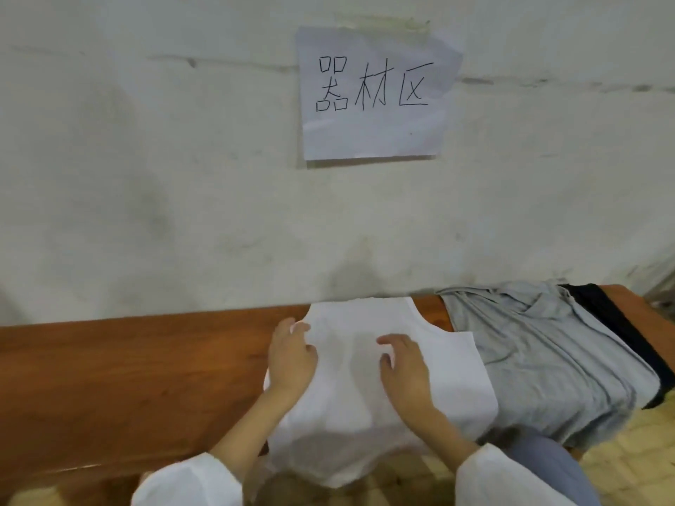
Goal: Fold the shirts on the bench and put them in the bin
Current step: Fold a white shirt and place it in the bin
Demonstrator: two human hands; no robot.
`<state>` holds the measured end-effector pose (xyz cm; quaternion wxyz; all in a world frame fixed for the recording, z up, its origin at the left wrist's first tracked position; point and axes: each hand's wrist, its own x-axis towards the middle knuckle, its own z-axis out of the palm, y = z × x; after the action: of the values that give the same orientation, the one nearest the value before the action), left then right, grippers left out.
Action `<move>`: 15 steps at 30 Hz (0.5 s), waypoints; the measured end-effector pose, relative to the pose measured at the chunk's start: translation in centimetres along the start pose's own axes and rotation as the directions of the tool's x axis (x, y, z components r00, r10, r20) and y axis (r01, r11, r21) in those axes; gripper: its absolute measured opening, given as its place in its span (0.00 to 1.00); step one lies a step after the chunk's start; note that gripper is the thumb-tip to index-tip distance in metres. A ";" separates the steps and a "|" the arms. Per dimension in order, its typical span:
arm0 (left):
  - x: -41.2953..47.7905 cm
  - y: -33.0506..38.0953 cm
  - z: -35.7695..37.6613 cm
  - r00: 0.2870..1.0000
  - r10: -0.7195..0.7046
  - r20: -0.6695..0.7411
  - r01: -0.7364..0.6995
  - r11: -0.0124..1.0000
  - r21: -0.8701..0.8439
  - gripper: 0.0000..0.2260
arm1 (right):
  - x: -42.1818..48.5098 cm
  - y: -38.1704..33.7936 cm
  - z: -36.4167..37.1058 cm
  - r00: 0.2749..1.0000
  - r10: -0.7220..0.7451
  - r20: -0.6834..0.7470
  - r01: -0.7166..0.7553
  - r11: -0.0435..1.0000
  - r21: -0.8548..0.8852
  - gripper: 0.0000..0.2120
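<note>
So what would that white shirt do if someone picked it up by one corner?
Probably floppy: the white shirt droops over the front edge of the wooden bench. Likely light, as the thin cloth lies flat under the left hand and right hand. It might slide easily on the smooth wood.

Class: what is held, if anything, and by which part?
Right hand only rests on the white shirt, mid-body. Left hand is at its left edge; grip cannot be told.
</note>
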<state>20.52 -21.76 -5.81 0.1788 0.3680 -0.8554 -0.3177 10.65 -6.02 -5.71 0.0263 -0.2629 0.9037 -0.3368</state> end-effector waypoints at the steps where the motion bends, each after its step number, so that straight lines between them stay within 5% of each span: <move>1: -0.9 0.5 1.1 0.998 0.049 0.033 -0.051 0.997 0.055 0.20 | 1.2 1.4 -0.7 1.000 0.007 -0.030 -0.010 0.994 -0.111 0.15; 5: -2.8 0.9 5.0 0.968 0.245 0.047 -0.249 0.928 0.276 0.23 | 3.6 6.1 -2.1 0.986 0.117 0.120 -0.051 0.892 -0.450 0.28; 9: -3.0 -1.1 4.8 0.991 0.115 0.068 -0.132 0.922 0.365 0.26 | 2.3 6.5 -0.6 0.962 0.216 0.167 -0.100 0.849 -0.519 0.32; 15: 0.0 -7.1 -0.7 0.997 -0.054 0.051 0.020 0.855 0.519 0.39 | 2.0 2.1 3.7 0.973 0.103 0.209 0.023 0.850 -0.526 0.32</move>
<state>24.57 -25.76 -10.07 0.0397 0.4086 -0.9073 -0.0910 8.85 -7.90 -9.64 0.0644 -0.2783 0.9573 -0.0439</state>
